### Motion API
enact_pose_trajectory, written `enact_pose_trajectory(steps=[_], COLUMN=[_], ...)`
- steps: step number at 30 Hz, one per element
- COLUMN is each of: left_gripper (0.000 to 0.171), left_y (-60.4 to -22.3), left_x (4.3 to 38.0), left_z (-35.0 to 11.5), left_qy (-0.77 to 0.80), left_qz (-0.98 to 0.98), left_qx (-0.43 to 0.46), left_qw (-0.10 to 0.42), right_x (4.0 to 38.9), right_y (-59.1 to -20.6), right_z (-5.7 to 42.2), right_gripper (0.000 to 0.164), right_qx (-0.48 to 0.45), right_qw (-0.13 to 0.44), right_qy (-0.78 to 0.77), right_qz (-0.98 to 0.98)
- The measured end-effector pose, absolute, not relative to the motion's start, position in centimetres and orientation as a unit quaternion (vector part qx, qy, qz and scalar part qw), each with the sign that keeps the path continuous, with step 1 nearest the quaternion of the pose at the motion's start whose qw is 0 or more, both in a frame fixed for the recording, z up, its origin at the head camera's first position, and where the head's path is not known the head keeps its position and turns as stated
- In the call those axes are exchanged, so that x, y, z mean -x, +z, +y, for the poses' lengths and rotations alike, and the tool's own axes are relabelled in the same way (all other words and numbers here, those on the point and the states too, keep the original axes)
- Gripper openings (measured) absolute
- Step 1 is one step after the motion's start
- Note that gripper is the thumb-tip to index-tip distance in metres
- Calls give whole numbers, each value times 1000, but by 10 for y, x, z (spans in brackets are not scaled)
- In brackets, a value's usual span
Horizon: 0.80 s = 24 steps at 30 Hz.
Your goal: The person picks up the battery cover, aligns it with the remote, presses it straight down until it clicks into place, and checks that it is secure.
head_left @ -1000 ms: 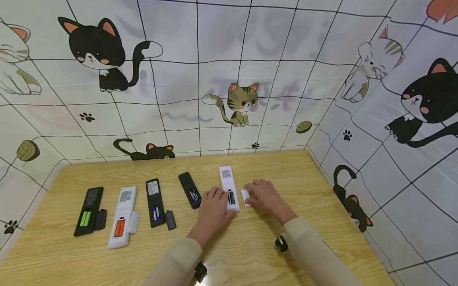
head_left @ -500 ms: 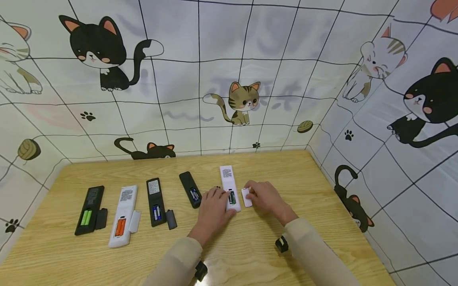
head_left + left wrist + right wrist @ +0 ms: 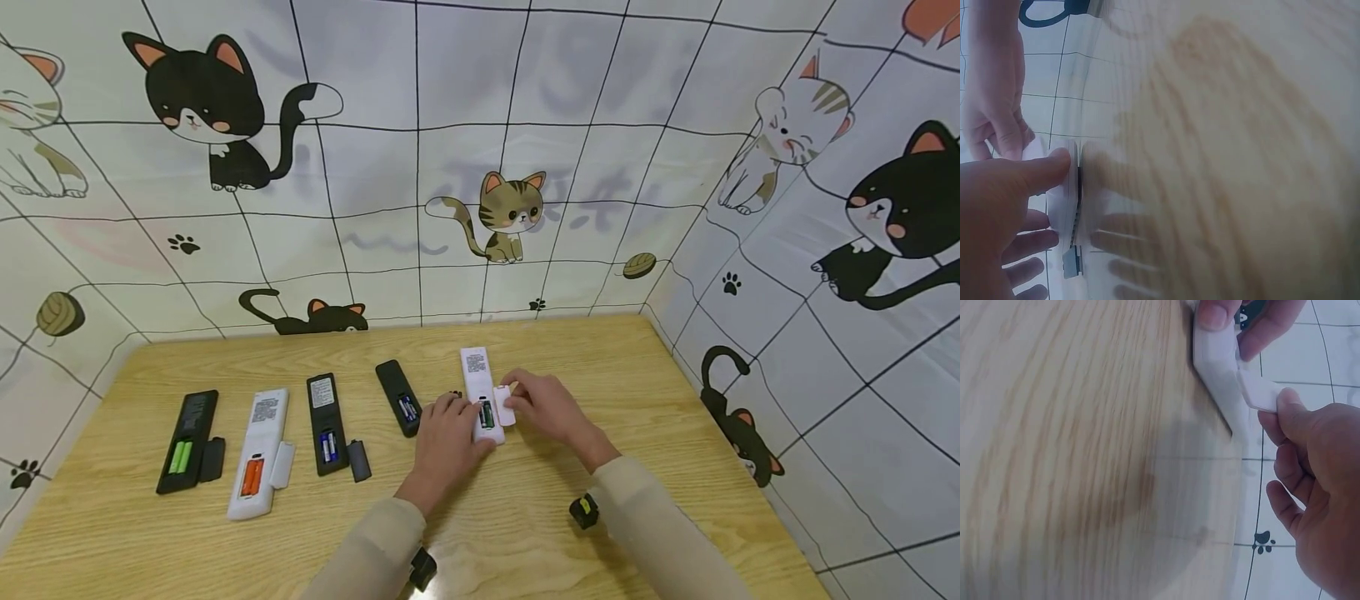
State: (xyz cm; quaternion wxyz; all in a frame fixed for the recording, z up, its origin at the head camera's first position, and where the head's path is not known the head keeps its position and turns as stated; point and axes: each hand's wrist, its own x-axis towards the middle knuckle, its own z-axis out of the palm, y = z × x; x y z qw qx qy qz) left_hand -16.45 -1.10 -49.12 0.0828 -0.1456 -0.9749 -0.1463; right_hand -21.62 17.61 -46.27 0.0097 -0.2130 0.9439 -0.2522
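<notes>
A white remote control (image 3: 476, 371) lies back up on the wooden table, its battery compartment uncovered with batteries (image 3: 486, 415) inside. My left hand (image 3: 446, 446) grips its lower end, thumb at the near end and fingers along the left side. In the left wrist view, the thumb and fingertips close on the remote's body (image 3: 1060, 203). Between right thumb and index finger, my right hand (image 3: 551, 408) pinches the white battery cover (image 3: 505, 407) at the remote's right edge. The right wrist view has the cover (image 3: 1261, 392) tilted and raised off the table beside the remote.
To the left lie a black remote (image 3: 198, 417) with green batteries, a white one (image 3: 266, 412) with orange batteries, a dark one (image 3: 322, 400) with blue batteries, and a small black one (image 3: 393, 383). Loose covers (image 3: 359, 461) sit beside three. A cat-print cloth (image 3: 375, 167) surrounds the table.
My right hand has taken the white battery cover up from the table and moved it left to the remote's edge. My left hand has stayed on the remote.
</notes>
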Motion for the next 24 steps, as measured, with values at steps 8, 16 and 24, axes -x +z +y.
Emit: enact_pose_trajectory(steps=[8,16,24], left_gripper=[59,60,64], left_y=[-494,-493,-489], left_x=[165,164,166], left_z=[-11,-10,-8], left_qy=[-151,-161,-181], left_qz=[-975,-975,-976], left_qx=[138,131,112], left_qw=[90,82,46], right_x=[217,218,218], right_y=[-465,-469,-468], right_z=[162,157,160], right_gripper=[23,23,23], right_qx=[223,244,217], right_qw=[4,-11,6], right_qy=[-273,-265,-278], right_qz=[936,933,936])
